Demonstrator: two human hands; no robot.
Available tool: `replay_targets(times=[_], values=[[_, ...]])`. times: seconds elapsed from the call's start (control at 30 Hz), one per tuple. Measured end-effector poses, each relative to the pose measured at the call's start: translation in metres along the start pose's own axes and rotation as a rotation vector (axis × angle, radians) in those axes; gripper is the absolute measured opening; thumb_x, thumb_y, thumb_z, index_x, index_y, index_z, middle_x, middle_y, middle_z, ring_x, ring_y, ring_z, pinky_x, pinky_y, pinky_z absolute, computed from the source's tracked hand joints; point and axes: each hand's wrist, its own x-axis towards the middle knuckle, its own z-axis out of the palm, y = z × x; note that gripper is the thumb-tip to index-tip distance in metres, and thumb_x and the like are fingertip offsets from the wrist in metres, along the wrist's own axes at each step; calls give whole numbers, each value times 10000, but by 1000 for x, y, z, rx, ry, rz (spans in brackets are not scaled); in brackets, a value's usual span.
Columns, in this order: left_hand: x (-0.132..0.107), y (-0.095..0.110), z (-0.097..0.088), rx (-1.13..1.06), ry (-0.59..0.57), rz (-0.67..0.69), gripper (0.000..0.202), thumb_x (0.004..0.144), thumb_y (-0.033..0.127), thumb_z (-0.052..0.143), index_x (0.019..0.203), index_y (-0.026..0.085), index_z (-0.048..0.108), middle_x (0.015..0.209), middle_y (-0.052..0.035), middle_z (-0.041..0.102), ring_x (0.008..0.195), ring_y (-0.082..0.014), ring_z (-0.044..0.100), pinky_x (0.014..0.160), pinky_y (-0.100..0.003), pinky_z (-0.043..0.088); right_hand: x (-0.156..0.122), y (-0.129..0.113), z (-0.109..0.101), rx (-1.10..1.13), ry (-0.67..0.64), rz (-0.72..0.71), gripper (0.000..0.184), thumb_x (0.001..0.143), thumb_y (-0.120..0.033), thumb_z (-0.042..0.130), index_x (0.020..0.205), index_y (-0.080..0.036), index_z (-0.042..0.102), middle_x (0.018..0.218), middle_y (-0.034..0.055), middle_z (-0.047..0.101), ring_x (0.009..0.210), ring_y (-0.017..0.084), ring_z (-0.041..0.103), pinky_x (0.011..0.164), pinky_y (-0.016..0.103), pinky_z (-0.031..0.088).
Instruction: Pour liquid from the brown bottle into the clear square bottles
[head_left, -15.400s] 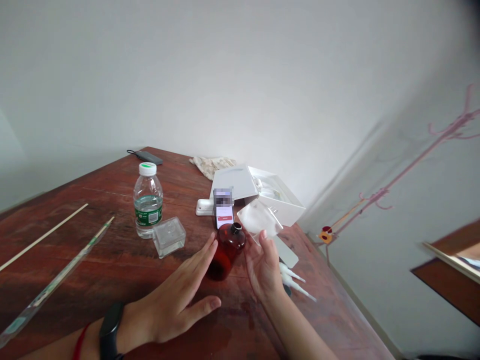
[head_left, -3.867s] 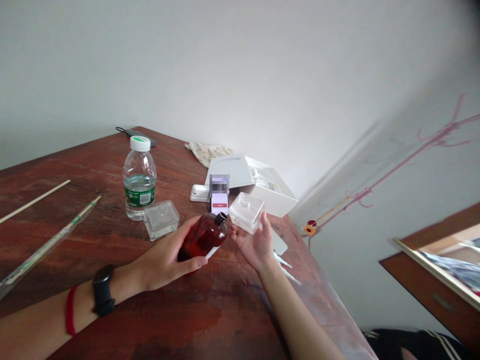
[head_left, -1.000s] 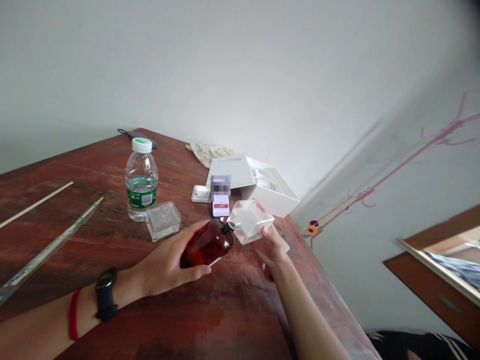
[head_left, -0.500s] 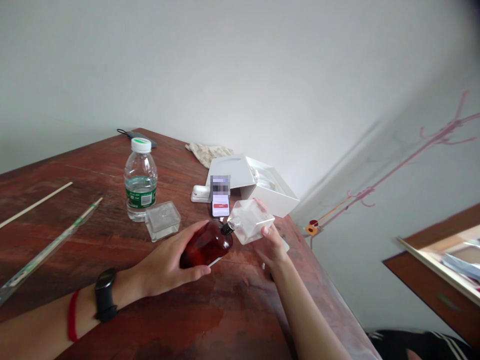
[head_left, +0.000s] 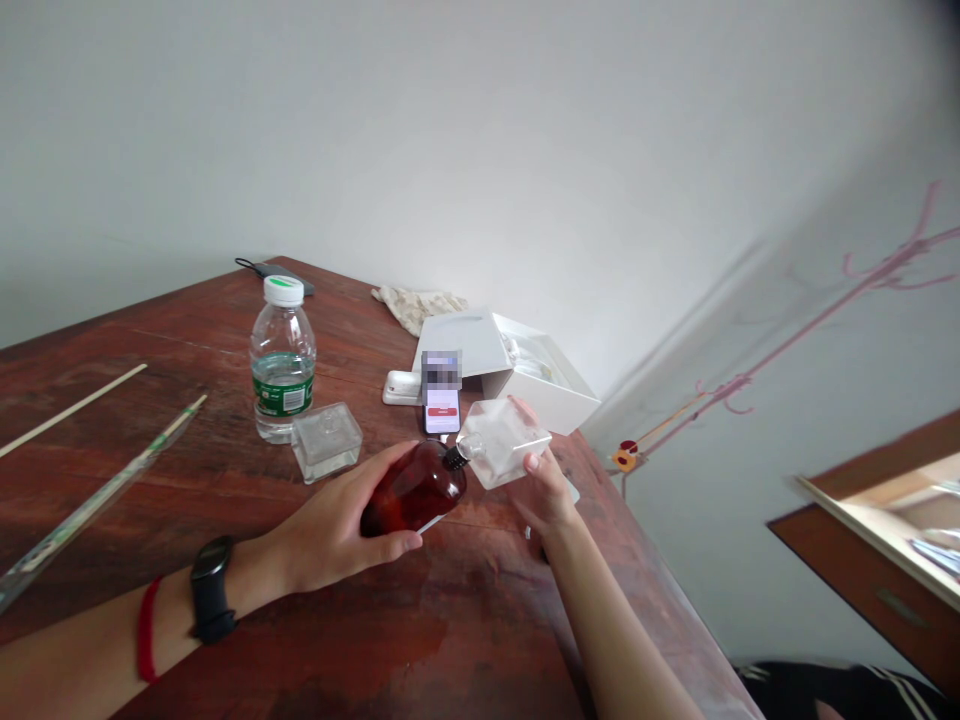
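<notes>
My left hand (head_left: 337, 530) is wrapped round an amber bottle (head_left: 412, 490), tilted with its black-ringed neck pointing up to the right. That neck meets the short clear neck of a square frosted-looking glass bottle (head_left: 506, 445), which lies tipped in the grip of my right hand (head_left: 551, 495). Whether liquid is passing between the two mouths cannot be made out. A second square clear glass block or bottle (head_left: 327, 442) rests on the table left of the amber bottle. Behind it stands a plastic water bottle (head_left: 283, 360) with a white cap and green label, partly filled.
A phone (head_left: 442, 415) leans beside a small white case (head_left: 401, 388). Behind are an open white box (head_left: 551, 390) and a cloth (head_left: 416, 305). Thin sticks (head_left: 75, 410) and a wrapped strip (head_left: 105, 500) lie left on the wooden table (head_left: 360, 640). A pink rack (head_left: 810, 320) stands right.
Almost nothing differs. Both hands keep their holds, and the two bottle necks stay together; the whole view has shifted very slightly.
</notes>
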Motion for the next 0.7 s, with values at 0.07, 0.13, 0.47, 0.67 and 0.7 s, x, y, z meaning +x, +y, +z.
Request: replay_targets(times=[0.07,0.13,0.47,0.67,0.7], values=[[0,0,0,4,-1,3,854,903,550,759,1591,233,365,1599,-159,539,1413,-375,576,1206,-520,452,1,1,-2,-8,-10,2,779,613,-415,962,1326,-297,671,1299,61,739,1153,307,703,954,421,576],[0,-1,0,7,-6,7,853,907,545,755,1595,233,358,1607,-156,531,1416,-373,574,1210,-521,447,1,3,-5,-14,-21,5,794,610,-433,961,1336,-302,666,1321,59,731,1180,316,692,980,428,566],[0,-4,0,21,-13,-8,868,895,541,763,1601,246,353,1623,-152,514,1432,-389,559,1211,-547,448,2,6,-10,-50,-36,-8,784,645,-499,933,1359,-319,662,1314,62,739,1190,343,684,992,466,561],[0,-3,1,27,-4,-11,862,898,541,759,1597,239,356,1626,-157,508,1434,-390,555,1222,-559,432,2,6,-11,-54,-39,-15,781,660,-489,931,1370,-309,662,1328,67,737,1196,340,688,1010,466,553],[0,-3,1,30,-6,-11,859,902,544,754,1598,240,352,1629,-158,503,1438,-388,552,1224,-559,429,2,5,-10,-56,-38,-17,784,658,-494,933,1369,-308,662,1330,68,737,1198,343,688,1018,474,548]])
